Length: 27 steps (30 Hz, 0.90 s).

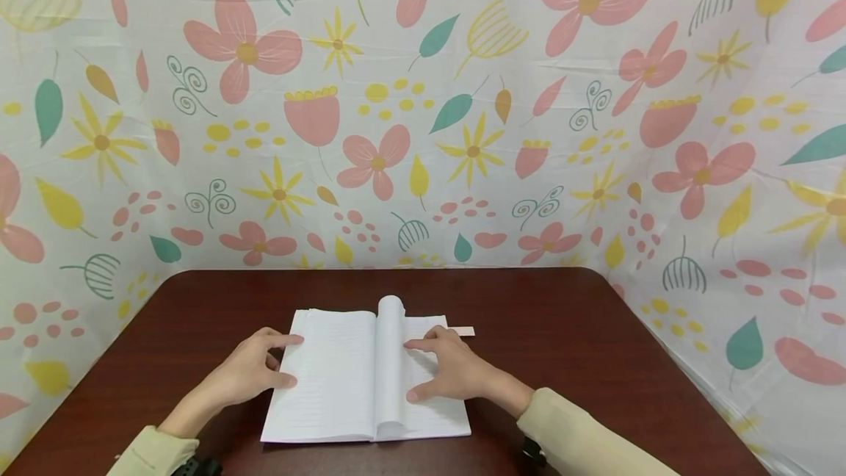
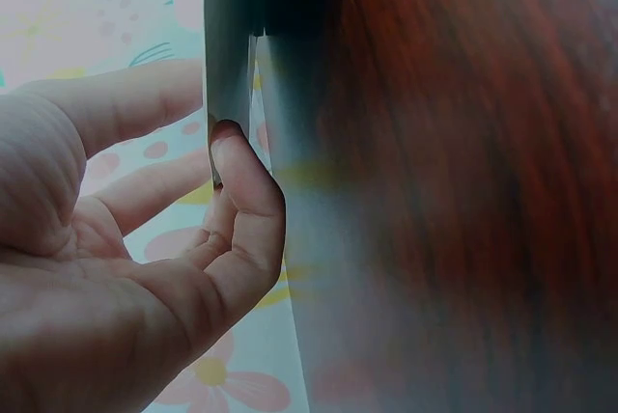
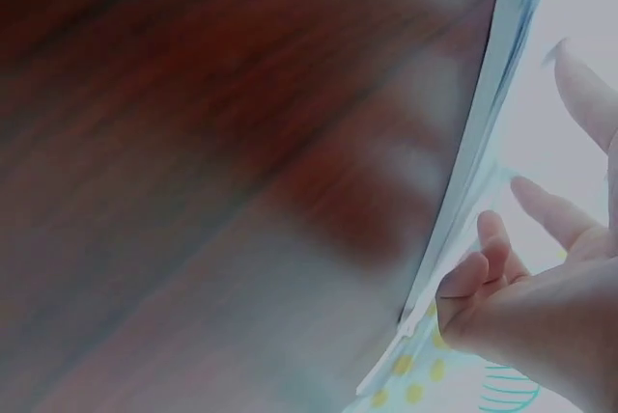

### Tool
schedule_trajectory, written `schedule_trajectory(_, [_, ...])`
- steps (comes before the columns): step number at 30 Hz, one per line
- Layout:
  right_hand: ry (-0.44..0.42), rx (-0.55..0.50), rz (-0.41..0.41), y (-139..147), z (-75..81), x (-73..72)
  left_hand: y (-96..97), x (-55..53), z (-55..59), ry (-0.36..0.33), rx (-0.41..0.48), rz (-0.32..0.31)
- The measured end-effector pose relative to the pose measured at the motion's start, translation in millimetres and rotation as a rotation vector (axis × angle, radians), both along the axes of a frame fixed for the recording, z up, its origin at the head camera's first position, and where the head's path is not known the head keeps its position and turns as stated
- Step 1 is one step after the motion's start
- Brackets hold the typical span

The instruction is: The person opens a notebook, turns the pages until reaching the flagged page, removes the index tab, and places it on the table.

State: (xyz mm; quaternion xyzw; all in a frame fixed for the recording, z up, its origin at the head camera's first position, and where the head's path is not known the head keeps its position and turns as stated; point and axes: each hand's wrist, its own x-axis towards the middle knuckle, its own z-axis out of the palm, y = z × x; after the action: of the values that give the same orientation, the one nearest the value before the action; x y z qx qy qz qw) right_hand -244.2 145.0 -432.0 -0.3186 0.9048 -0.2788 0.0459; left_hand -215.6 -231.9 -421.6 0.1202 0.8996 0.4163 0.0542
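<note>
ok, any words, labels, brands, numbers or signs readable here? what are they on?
None readable.
Open white-paged notebook: faint ruled lines, no legible writing.
Small pale flat strip by its right page: too small to tell if marked.
White cloth backdrop with flower and leaf print: pictures only, no lettering.
Black wrist gear: cut off, nothing legible.

The notebook (image 1: 330, 380) has smooth, matt paper pages, its curled leaf (image 1: 390, 362) just as dull. The tabletop (image 1: 562, 358) shows dark wood grain under a soft gloss. The hanging sheet (image 1: 436, 160) looks thin, faintly creased, cloth or plastic, I can't tell; the sleeves (image 1: 584, 432), matt cloth.
</note>
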Motion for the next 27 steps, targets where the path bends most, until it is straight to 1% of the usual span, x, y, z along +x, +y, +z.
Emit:
schedule_trajectory(6, [-0.04,-0.031,0.015,-7.0,-0.7,-0.5,0.3,0.3,0.4,0.001,-0.001,0.001])
schedule_trajectory(10, [-0.077,-0.091,0.03,-9.3,-1.0,-0.9,0.5,0.5,-0.2,0.014,-0.001,-0.005])
schedule_trajectory(13, [-0.12,-0.134,0.037,-10.1,0.2,-0.6,0.9,0.2,-0.5,0.021,-0.003,-0.008])
schedule_trajectory(15, [-0.15,-0.163,0.035,-10.6,1.0,-0.1,1.2,-0.1,-0.3,0.019,-0.005,-0.006])
schedule_trajectory(19, [-0.178,-0.225,0.038,-13.0,3.1,0.7,1.5,-0.3,0.3,0.01,-0.005,0.0])
schedule_trajectory(22, [-0.18,-0.258,0.047,-15.7,5.3,1.0,1.2,0.1,0.5,0.001,-0.001,0.004])
schedule_trajectory(27, [-0.159,-0.274,0.052,-19.6,7.6,0.5,1.1,0.0,0.5,0.001,0.008,-0.002])
